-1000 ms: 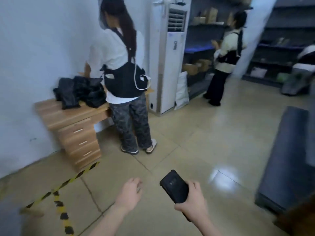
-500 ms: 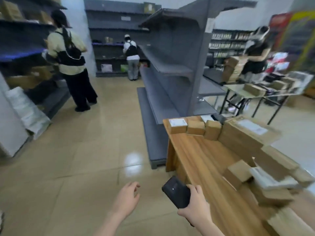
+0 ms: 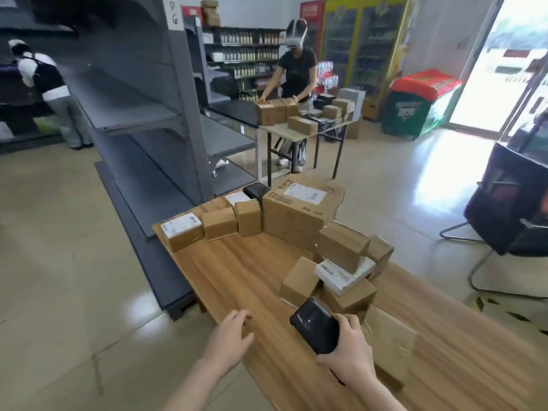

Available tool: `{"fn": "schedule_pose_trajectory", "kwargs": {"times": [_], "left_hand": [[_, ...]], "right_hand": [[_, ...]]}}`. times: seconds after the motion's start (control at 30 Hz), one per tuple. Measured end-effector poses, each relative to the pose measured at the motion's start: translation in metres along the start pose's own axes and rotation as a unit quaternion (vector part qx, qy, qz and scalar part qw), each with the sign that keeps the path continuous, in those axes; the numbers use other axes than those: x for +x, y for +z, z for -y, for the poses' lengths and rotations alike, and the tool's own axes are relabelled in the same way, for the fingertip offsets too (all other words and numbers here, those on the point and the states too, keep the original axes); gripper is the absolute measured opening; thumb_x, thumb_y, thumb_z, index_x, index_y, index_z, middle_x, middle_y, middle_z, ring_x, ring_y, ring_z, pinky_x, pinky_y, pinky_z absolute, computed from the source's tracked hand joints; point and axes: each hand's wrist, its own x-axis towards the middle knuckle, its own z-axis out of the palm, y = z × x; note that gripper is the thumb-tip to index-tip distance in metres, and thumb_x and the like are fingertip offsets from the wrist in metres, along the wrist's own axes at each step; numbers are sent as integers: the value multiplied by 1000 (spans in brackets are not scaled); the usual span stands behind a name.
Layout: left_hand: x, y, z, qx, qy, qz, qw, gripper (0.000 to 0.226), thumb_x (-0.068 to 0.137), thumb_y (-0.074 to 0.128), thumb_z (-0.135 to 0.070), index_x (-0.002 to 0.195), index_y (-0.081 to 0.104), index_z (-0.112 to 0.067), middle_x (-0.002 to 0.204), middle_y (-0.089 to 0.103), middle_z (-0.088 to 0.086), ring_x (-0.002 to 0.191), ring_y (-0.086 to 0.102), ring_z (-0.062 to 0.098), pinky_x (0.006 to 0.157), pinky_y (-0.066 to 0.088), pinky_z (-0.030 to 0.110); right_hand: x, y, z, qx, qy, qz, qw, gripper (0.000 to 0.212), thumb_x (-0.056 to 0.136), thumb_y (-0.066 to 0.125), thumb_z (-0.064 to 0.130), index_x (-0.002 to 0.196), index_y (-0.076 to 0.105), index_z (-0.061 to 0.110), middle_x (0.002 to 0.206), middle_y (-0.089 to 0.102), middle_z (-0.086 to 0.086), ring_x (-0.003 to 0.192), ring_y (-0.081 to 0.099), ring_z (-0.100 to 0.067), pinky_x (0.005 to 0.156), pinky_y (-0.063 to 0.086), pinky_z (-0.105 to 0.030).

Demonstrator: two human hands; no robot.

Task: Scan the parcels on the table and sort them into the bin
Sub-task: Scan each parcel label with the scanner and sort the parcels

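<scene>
A wooden table [image 3: 237, 280] stands in front of me with several cardboard parcels on it. A big box [image 3: 299, 209] sits at the far end, and a small labelled box [image 3: 181, 231] marks the far left corner. A heap of small boxes [image 3: 341, 271] lies in the middle. My right hand [image 3: 351, 355] grips a black handheld scanner [image 3: 315, 324] just in front of that heap. My left hand [image 3: 229, 341] hovers over the table's near left edge, fingers loosely spread, holding nothing. No bin is in view.
Grey empty shelving [image 3: 142, 114] runs along the table's left side. A person [image 3: 296, 75] handles boxes at a folding table [image 3: 308, 126] beyond. Another person [image 3: 50, 90] stands far left. A dark chair [image 3: 510, 209] is at the right, on tiled floor.
My view has swung right, from a desk by the wall past the shelving to the parcel table. Both hands kept their pose, the right still holding the scanner.
</scene>
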Motion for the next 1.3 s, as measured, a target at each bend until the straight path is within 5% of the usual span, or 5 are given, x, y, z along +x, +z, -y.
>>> {"fn": "schedule_pose_trajectory", "kwargs": {"times": [0.17, 0.33, 0.57, 1.13, 1.3], "left_hand": [[53, 25, -37, 11, 32, 38, 999, 52, 87, 63, -46, 132, 43, -30, 126, 36, -11, 97, 53, 10, 72, 46, 22], [114, 51, -61, 7, 59, 55, 997, 78, 77, 71, -56, 141, 37, -28, 142, 25, -1, 128, 39, 19, 103, 45, 35], [175, 77, -89, 98, 73, 87, 989, 82, 80, 60, -65, 146, 25, -31, 156, 4, 4, 145, 7, 29, 112, 33, 45], [180, 27, 8, -50, 41, 132, 989, 60, 90, 53, -44, 144, 31, -33, 150, 26, -3, 132, 36, 23, 106, 39, 37], [179, 5, 28, -47, 24, 65, 996, 51, 99, 40, -24, 147, 26, -31, 147, 37, 4, 117, 51, 23, 95, 45, 36]], "right_hand": [[12, -8, -22, 25, 77, -24, 996, 84, 53, 75, 38, 131, 44, 29, 116, 36, 14, 100, 49, -10, 87, 42, -33], [27, -4, -30, 33, 139, -44, 989, 84, 55, 75, 37, 133, 43, 28, 117, 35, 16, 102, 50, -10, 87, 42, -31], [46, 12, -30, 41, 209, -67, 975, 93, 42, 62, 52, 132, 46, 30, 118, 37, 16, 109, 53, -10, 84, 45, -32], [77, 45, 8, 41, 169, -16, 985, 94, 50, 72, 46, 137, 42, 24, 121, 37, 13, 110, 51, -10, 93, 44, -36], [83, 52, 20, 36, 147, -14, 988, 91, 56, 78, 42, 138, 42, 23, 118, 35, 14, 110, 51, -10, 97, 42, -36]]}}
